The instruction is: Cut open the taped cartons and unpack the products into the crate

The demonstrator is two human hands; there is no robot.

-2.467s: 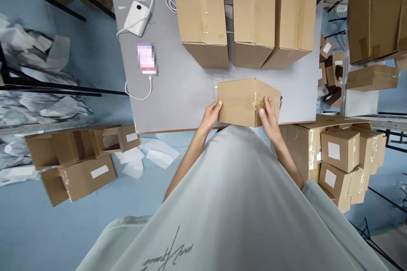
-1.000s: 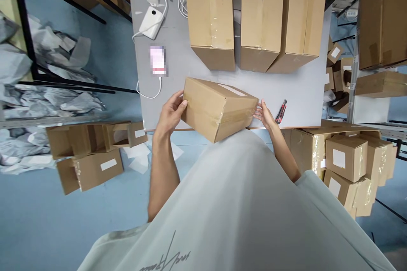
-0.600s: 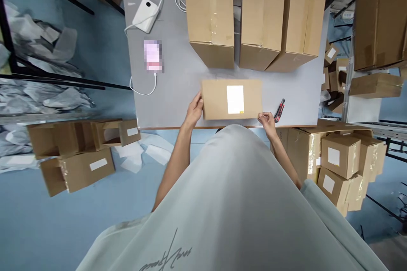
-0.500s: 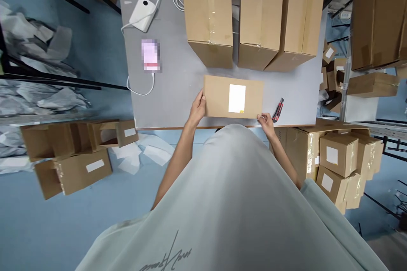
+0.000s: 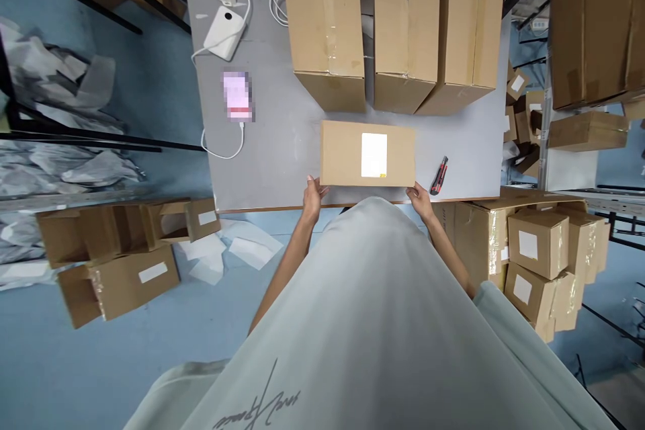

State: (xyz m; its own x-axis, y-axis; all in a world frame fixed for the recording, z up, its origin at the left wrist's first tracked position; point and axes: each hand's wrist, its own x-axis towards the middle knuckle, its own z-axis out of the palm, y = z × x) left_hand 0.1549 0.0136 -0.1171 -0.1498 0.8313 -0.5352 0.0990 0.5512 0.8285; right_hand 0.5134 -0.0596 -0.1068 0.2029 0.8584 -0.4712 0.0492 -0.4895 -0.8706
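Observation:
A flat brown cardboard box (image 5: 342,153) with a white label (image 5: 373,155) lies on the grey table (image 5: 267,168), close to its front edge. At the box's lower left corner is my left hand (image 5: 313,196), its fingers at the corner and partly hidden by it. My right hand (image 5: 419,200) pinches the lower right corner between thumb and fingers. A red and black box cutter (image 5: 439,175) lies on the table to the right of the box.
Three tall cartons, one of them the left carton (image 5: 327,20), stand behind the box. A phone (image 5: 237,95) on a cable and a white device (image 5: 224,33) lie at the left. Stacked boxes (image 5: 537,242) stand right of the table, open cartons (image 5: 134,275) left.
My left hand has slid from the box's left side down to its lower left corner. My right hand has stayed at the lower right corner. The view has shifted slightly.

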